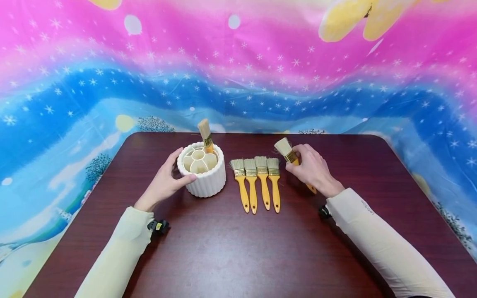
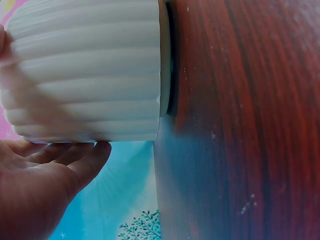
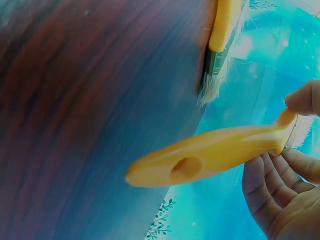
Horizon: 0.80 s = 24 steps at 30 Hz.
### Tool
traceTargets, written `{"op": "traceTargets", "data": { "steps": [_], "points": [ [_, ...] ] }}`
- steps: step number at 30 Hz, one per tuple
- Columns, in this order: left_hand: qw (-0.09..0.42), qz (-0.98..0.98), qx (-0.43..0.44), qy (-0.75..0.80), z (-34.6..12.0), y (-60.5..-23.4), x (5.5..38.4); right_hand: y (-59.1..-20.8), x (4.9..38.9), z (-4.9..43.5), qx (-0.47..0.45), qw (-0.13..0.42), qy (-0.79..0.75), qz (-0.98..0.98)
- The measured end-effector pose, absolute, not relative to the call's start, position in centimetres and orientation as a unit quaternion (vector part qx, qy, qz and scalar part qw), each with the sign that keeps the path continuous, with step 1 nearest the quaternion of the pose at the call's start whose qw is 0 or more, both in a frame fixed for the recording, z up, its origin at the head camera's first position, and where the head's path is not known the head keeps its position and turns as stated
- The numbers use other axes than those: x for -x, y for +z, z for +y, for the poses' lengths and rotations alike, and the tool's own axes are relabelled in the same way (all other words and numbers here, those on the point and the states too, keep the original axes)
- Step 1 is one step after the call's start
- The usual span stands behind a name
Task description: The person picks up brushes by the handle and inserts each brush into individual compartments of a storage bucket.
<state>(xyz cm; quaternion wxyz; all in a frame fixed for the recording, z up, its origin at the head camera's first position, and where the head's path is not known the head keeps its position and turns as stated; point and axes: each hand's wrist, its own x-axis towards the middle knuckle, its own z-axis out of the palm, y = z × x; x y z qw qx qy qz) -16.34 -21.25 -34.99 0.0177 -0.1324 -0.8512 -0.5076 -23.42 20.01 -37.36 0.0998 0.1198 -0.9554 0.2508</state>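
Observation:
A white ribbed round holder (image 1: 206, 184) with several compartments stands left of the table's middle. One paintbrush (image 1: 206, 134) is in its back right compartment, bristles up. My left hand (image 1: 165, 178) grips the holder from the left, thumb on the near side and fingers around the far side; its ribbed wall (image 2: 90, 75) fills much of the left wrist view. At the right, my right hand (image 1: 311, 167) pinches a paintbrush (image 1: 286, 149) near its metal band, bristles up. The yellow handle (image 3: 190, 155) with its hole hangs free of the table in the right wrist view.
Several yellow-handled paintbrushes (image 1: 262, 178) lie side by side between the holder and my right hand, bristles away from me. They rest on a dark red-brown wooden table (image 1: 231, 252). A colourful printed cloth (image 1: 238, 82) hangs behind the table's far edge.

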Motion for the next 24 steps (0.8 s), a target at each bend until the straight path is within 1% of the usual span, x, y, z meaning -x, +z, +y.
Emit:
{"op": "traceTargets", "data": {
  "steps": [24],
  "points": [
    [0.026,-0.851,0.142,-0.505,-21.3,-35.1,16.4,-36.9,22.9,18.5,-0.14,0.121,0.29,-0.939]
  ]
}}
